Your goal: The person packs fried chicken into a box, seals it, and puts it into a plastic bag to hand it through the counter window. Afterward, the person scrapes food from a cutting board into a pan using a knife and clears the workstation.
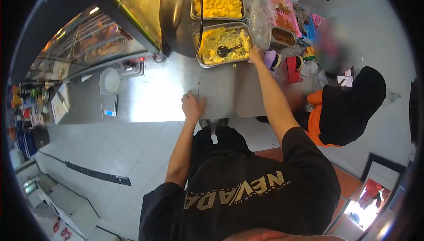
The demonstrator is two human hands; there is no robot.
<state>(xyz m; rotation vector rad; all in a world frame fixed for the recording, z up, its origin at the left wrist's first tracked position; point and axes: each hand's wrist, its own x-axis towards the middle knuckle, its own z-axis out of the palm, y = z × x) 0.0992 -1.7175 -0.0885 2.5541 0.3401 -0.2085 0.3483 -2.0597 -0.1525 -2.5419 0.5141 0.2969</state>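
Observation:
My left hand (193, 107) rests low over the metal counter, fingers curled, with a thin dark stick (198, 90) standing out from between them. Farther forward, my right hand (256, 56) is closed at the right edge of a metal tray (212, 65) of yellow crumbly food, beside a purple tape dispenser (270, 63). What its fingers hold, if anything, is too small to tell. A black scoop (224, 51) lies in the food. Behind stands a second tray (218, 18) heaped with brighter yellow food.
A red tape dispenser (293, 69), pink basket (285, 16) and brown-filled container (282, 36) stand to the right. A person in black and orange (349, 106) is beyond them. Left are a round tub (109, 81), scale (110, 105) and glass display case (95, 42).

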